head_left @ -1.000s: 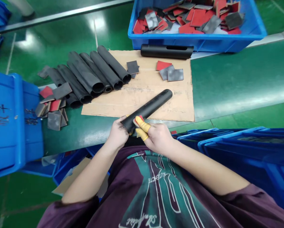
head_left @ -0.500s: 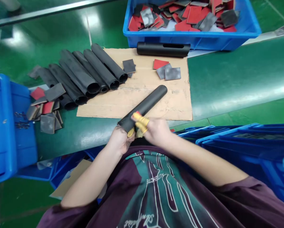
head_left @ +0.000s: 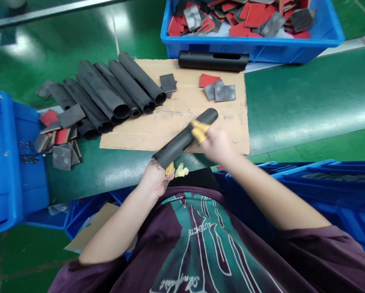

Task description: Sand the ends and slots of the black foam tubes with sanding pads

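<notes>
A black tube (head_left: 177, 143) lies slantwise, its near end in my left hand (head_left: 156, 179), which is closed around it. Yellow covering shows on a finger of that hand. My right hand (head_left: 214, 140), its fingers also covered in yellow, is pressed on the upper part of the tube. These fingers are bent together and blurred; a small dark patch shows at their tips, but I cannot make out what they hold. Beside my left hand a crumpled pale yellow bit (head_left: 181, 170) lies at the table edge. Under the tube's far end is a cardboard sheet (head_left: 133, 136).
Several black tubes (head_left: 104, 89) lie side by side at left, near a pile of red and grey pads (head_left: 62, 156). Another slotted tube (head_left: 197, 60) rests before a blue bin (head_left: 252, 40) of pads. Loose pads (head_left: 225, 93) lie on the cardboard. Blue crates (head_left: 311, 191) stand at right.
My right hand has slid up along the tube, away from my left hand, uncovering the pale yellow bit. My left hand keeps its grip on the near end. The view has shifted slightly.
</notes>
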Tool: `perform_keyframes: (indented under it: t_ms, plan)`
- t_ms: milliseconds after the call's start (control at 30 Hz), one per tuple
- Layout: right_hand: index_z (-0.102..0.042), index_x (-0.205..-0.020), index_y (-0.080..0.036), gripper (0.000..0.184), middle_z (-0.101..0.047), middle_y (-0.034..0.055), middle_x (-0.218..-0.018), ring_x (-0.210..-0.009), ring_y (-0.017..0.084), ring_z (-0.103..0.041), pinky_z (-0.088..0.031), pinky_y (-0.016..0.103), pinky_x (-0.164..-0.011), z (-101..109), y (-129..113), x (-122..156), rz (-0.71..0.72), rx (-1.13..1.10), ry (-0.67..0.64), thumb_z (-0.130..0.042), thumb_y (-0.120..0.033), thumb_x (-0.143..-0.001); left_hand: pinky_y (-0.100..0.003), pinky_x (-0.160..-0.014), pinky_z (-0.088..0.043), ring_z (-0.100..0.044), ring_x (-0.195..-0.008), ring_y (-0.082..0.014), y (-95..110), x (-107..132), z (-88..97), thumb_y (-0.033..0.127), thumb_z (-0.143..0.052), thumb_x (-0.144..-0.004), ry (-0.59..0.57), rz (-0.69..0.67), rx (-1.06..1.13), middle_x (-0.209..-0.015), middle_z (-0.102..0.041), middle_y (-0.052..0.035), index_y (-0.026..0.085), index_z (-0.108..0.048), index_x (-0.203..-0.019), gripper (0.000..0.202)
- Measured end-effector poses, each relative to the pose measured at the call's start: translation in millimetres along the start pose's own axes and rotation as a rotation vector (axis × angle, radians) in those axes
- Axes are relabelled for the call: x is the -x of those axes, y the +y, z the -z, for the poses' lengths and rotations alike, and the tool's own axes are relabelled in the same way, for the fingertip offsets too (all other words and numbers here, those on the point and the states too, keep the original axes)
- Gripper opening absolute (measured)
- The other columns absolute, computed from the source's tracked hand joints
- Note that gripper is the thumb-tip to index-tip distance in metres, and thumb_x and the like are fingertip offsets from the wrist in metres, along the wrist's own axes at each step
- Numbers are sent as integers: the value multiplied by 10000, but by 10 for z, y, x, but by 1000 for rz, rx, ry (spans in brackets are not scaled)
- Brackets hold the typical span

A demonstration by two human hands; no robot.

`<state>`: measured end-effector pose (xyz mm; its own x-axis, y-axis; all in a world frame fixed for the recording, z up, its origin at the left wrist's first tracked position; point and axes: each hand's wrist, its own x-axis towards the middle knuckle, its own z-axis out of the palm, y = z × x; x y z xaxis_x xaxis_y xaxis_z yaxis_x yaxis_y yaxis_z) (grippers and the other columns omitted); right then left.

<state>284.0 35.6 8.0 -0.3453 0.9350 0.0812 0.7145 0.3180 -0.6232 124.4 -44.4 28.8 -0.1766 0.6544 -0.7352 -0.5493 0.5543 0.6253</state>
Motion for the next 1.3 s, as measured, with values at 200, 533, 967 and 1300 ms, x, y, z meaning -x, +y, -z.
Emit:
perform_keyframes:
  t_ms: [200, 533, 967, 1300]
  plan:
    - [-723, -1283, -153, 411, -803, 119, -949, -770, 263, -746, -616, 402, -746, 124, 7, 47, -49, 19, 80, -500, -282, -963, -195, -522, -453, -545, -553, -108, 29, -92, 133, 10, -596, -434, -37, -471, -235, -554, -590, 46, 173, -659, -610, 248]
    - [-743, -1233, -120, 379, -792, 124, -1077, -1005, 306, -739, -596, 441, -900, 158, 199, -173, -176, 2, 114, -526, -222, -939, -244, -721, -507, -589, -661, -144, 188, -116, 274, -6, -541, -476, -214, -656, -560, -674, -648, 16, 181, -687, -679, 312]
    - [-746, -1229, -183, 386, -795, 91, -1101, -945, 264, -757, -622, 405, -833, 114, -43, 41, -14, -40, 97, -485, -278, -960, -300, -742, -495, -658, -740, -221, 220, -207, 432, 18, -582, -515, -112, -777, -851, -726, -694, -11, 227, -748, -802, 392]
    - [-769, -1185, -161, 366, -796, 123, -1060, -899, 303, -756, -612, 457, -836, 154, 96, -132, -123, -16, 29, -539, -290, -932, -362, -731, -512, -730, -799, -317, 298, -249, 535, 80, -614, -589, -101, -955, -1379, -924, -803, -94, 235, -783, -995, 467]
